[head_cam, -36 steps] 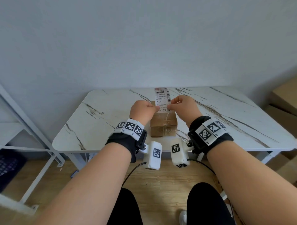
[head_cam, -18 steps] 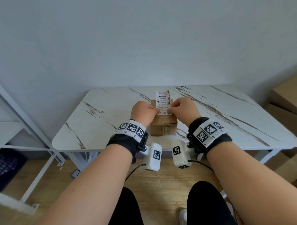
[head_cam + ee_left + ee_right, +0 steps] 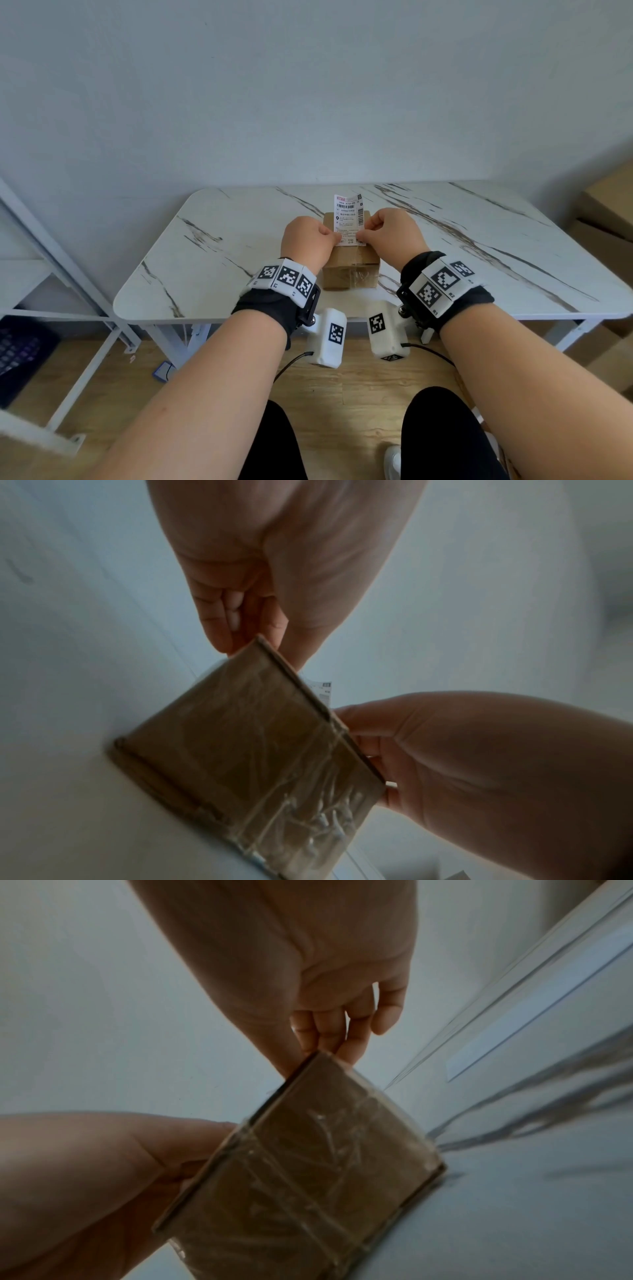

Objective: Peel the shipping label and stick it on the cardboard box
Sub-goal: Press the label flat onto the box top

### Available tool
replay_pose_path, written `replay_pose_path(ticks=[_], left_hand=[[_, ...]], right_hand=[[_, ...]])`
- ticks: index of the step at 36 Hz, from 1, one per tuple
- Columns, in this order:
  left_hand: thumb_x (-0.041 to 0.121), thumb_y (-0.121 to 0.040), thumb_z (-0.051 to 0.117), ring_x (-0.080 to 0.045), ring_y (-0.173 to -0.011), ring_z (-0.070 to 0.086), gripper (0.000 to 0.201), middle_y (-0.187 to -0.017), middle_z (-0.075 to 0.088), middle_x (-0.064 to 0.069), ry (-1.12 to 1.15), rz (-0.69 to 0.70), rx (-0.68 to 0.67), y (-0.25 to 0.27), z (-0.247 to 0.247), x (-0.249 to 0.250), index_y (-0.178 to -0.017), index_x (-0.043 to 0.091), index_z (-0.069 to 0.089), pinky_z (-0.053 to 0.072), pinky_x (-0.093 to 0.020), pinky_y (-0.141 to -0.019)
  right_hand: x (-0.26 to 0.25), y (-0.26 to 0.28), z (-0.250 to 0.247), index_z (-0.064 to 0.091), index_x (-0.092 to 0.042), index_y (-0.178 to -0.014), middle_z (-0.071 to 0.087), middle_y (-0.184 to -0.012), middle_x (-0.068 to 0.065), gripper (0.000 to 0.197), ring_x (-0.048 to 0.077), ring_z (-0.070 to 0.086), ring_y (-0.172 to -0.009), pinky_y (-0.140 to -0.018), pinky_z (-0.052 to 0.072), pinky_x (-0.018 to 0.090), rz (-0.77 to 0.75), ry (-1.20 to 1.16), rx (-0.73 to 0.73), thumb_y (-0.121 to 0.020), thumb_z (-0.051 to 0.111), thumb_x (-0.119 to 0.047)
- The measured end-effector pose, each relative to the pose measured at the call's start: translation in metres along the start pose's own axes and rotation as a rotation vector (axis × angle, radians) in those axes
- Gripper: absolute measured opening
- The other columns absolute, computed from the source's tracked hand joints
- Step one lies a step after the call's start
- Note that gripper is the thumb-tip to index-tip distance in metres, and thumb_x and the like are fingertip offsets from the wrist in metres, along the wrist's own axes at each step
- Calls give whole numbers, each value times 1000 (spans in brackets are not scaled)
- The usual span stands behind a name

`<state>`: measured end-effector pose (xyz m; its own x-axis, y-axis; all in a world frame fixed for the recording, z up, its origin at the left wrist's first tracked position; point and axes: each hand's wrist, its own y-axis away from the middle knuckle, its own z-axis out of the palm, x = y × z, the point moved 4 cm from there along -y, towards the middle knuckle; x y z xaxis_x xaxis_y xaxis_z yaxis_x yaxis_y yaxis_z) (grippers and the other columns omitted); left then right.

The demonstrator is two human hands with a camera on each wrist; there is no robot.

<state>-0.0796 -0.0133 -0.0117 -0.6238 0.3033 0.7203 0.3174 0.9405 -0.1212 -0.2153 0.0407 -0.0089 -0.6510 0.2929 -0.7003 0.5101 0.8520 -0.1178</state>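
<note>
A small brown cardboard box, wrapped in clear tape, sits near the front middle of the white marble table. A white shipping label with barcodes stands upright over the box's top, its lower edge at the box. My left hand pinches the label's lower left edge and my right hand pinches its lower right edge. In the left wrist view the box fills the middle, with a sliver of label behind it. The right wrist view shows the box below my curled fingers.
A grey wall stands right behind the table. A white metal rack with a dark crate is on the left. Large cardboard boxes stand at the right. My knees are below the table's front edge.
Both hands have lowered the label a little towards the box top. The label's upper part leans back less high than before. The box has not moved.
</note>
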Motion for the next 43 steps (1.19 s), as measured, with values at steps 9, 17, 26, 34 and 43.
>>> replay_pose_path(ticks=[9, 17, 26, 34, 43], left_hand=[[27, -88, 65, -19, -70, 60, 23, -84, 74, -10, -9, 18, 23, 1, 1, 1, -83, 8, 77, 40, -25, -63], [26, -89, 64, -18, -66, 58, 26, -75, 71, -8, -56, 41, 30, 3, 2, 3, -68, 12, 72, 41, -25, -63], [22, -87, 65, -19, -73, 57, 26, -83, 71, -7, -110, 107, 110, 7, 4, 7, -73, 2, 74, 42, -26, -65], [24, -87, 64, -17, -82, 55, 15, -99, 61, -5, -129, 129, 181, 7, 8, 1, -80, 10, 67, 38, -23, -71], [26, -86, 67, -19, -87, 59, 15, -100, 61, -5, -89, 107, 224, 7, 12, -3, -86, 11, 69, 41, -23, -73]], right_hand=[[-1, 2, 0, 64, -19, -88, 69, -92, -1, 11, 22, 65, -90, -91, 50, 46, -8, 53, 21, -82, 67, -27], [-1, 2, 0, 64, -19, -92, 69, -96, -1, 14, 23, 64, -92, -95, 47, 44, -2, 121, 27, -83, 65, -29], [-3, 6, 1, 53, -21, -89, 61, -90, -3, 10, 24, 62, -95, -95, 41, 40, -34, 224, 26, -86, 61, -26], [-4, 9, 5, 52, -19, -96, 68, -102, 3, 11, 28, 62, -97, -93, 43, 40, -43, 214, 20, -89, 57, -25], [0, 10, 5, 57, -14, -101, 68, -102, 7, 20, 27, 65, -93, -88, 52, 46, 1, 107, -4, -88, 60, -29]])
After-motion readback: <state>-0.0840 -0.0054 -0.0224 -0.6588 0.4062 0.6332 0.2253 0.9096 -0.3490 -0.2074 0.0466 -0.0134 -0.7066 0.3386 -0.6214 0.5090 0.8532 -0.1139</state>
